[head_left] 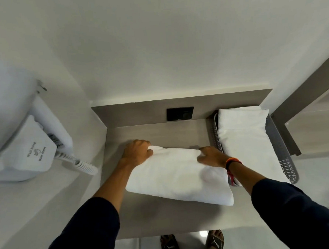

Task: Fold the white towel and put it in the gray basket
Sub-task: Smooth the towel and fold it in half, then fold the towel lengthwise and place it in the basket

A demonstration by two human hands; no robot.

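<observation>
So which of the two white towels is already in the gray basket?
The far-right towel, lying inside the gray basket. The other towel lies folded on the counter, gripped by the left hand and right hand.

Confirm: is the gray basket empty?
No. The gray basket already holds a folded white towel filling most of it.
</observation>
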